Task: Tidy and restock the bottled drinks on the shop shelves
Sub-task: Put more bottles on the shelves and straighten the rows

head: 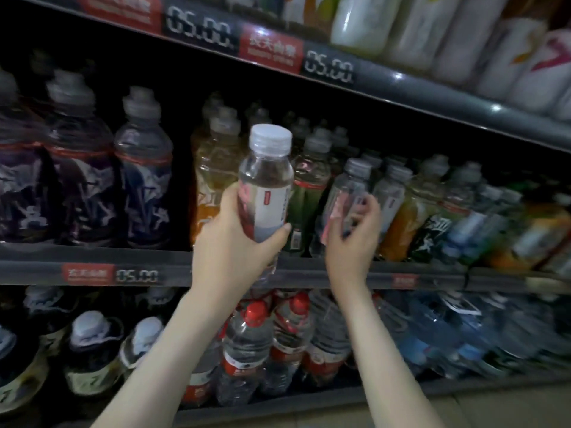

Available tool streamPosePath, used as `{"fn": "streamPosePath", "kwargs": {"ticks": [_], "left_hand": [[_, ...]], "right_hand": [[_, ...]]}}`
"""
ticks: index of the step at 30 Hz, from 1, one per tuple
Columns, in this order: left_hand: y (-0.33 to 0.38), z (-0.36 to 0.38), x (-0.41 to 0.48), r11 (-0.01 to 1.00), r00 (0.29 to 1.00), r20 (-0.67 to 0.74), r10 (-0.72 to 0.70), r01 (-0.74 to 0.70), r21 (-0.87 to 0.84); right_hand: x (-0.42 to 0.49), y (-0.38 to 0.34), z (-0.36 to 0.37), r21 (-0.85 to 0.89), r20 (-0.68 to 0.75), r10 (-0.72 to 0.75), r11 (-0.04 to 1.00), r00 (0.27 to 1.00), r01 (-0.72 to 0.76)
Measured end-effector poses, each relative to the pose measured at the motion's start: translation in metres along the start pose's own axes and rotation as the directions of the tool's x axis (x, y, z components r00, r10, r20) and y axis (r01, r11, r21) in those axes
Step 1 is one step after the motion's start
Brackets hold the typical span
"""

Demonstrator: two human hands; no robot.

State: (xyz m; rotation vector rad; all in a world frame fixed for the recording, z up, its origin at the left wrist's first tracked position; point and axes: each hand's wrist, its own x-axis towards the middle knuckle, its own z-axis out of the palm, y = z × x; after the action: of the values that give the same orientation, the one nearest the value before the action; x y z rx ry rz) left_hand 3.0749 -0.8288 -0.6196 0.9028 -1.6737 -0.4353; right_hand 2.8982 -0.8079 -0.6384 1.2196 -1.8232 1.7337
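Note:
My left hand (234, 239) grips a clear bottle (267, 177) with a white cap and a pink-and-white label, held upright in front of the middle shelf (92, 257). My right hand (352, 239) is curled round a second clear bottle (346, 196) with a pink label, which leans left at the shelf's front edge. Between the two stands a green-labelled bottle (307, 196).
Dark-labelled bottles (83, 180) fill the middle shelf's left, orange drinks (210, 180) stand behind my left hand, mixed bottles lean at the right. White bottles (432, 29) line the top shelf. Red-capped water bottles (250, 344) and blue-labelled ones fill the bottom shelf.

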Motion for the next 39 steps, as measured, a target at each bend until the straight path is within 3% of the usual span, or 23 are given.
{"fn": "streamPosePath", "kwargs": {"ticks": [2,4,7,11,14,20,24,26,28,33,39], "left_hand": [[0.014,0.029,-0.003,0.999,0.998,0.06,-0.002,0.005,-0.045],[0.024,0.057,-0.004,0.996,0.994,0.113,-0.012,0.021,-0.087],[0.033,0.087,-0.002,0.991,0.988,0.151,-0.025,0.045,-0.125],[0.031,0.108,-0.003,0.983,0.983,0.174,-0.053,0.082,-0.163],[0.028,0.111,-0.006,0.981,0.985,0.156,-0.071,0.098,-0.169],[0.016,0.094,-0.01,0.97,0.994,0.07,-0.08,0.094,-0.222],[0.01,0.065,-0.01,0.973,0.996,-0.035,-0.08,0.071,-0.218],[0.007,0.048,-0.006,0.979,0.993,-0.078,-0.087,0.07,-0.194],[0.002,0.032,-0.001,0.983,0.99,-0.106,-0.096,0.078,-0.166],[-0.013,-0.006,0.001,0.992,0.976,-0.18,-0.119,0.111,-0.055],[-0.024,-0.043,-0.003,0.987,0.955,-0.268,-0.129,0.15,0.062]], "right_hand": [[0.028,0.032,-0.03,-0.123,-0.101,0.091,0.987,0.991,-0.103],[0.052,0.061,-0.049,-0.203,-0.083,0.233,0.948,0.969,-0.245],[0.077,0.093,-0.063,-0.301,-0.008,0.253,0.922,0.968,-0.243],[0.094,0.118,-0.068,-0.248,0.144,0.325,0.926,0.935,-0.284],[0.098,0.125,-0.067,-0.201,0.166,0.38,0.917,0.91,-0.346],[0.065,0.115,-0.078,-0.03,-0.126,0.243,0.968,0.962,-0.249],[0.048,0.072,-0.097,0.143,-0.273,0.031,0.99,0.961,0.008],[0.044,0.04,-0.103,0.262,-0.215,-0.008,0.963,0.977,0.066],[0.039,0.009,-0.1,0.357,-0.064,-0.036,0.932,0.997,0.057],[0.003,-0.036,-0.04,0.4,0.284,-0.09,0.916,0.954,-0.033],[-0.03,-0.051,0.036,0.429,0.442,0.006,0.877,0.897,-0.217]]}}
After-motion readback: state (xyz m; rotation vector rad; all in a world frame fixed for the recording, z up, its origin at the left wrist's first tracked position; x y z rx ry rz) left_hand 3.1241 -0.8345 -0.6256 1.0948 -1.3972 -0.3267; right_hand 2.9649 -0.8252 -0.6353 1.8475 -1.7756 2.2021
